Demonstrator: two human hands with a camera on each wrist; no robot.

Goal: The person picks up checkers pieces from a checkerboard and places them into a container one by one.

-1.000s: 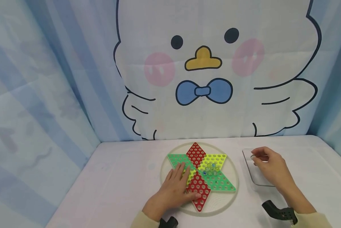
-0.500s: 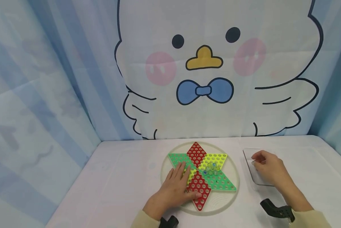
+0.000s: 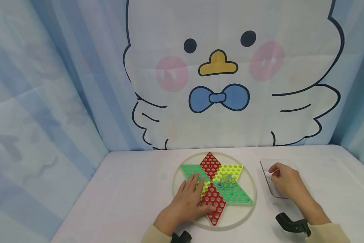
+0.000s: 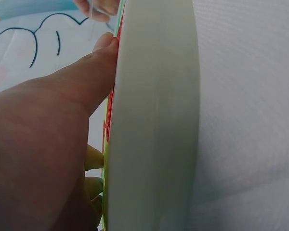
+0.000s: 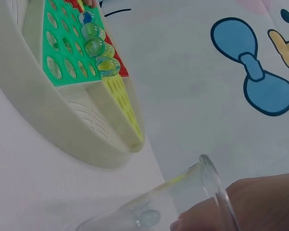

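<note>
My left hand [image 3: 186,199] lies flat on a round Chinese checkers board [image 3: 238,214], fingers spread over its left part, thumb on the near red triangle. In the left wrist view, the thumb [image 4: 103,53] presses along the board's top edge. Several glass marbles [image 3: 227,180] sit in holes right of the board's centre. My right hand [image 3: 286,180] reaches down into a clear plastic tray [image 3: 265,182], fingers bent. In the right wrist view, a clear marble [image 5: 148,217] shows through the tray wall beside a fingertip. I cannot tell whether the right fingers pinch anything.
A white cloth covers the table [image 3: 118,195]. Behind it hangs a curtain [image 3: 170,128] printed with a cartoon bird. Black camera mounts [image 3: 292,223] are strapped to both wrists. The tray stands just right of the board.
The right hand, which pinched a marble above the tray a second ago, has come lower into the tray. The left hand keeps its place on the board.
</note>
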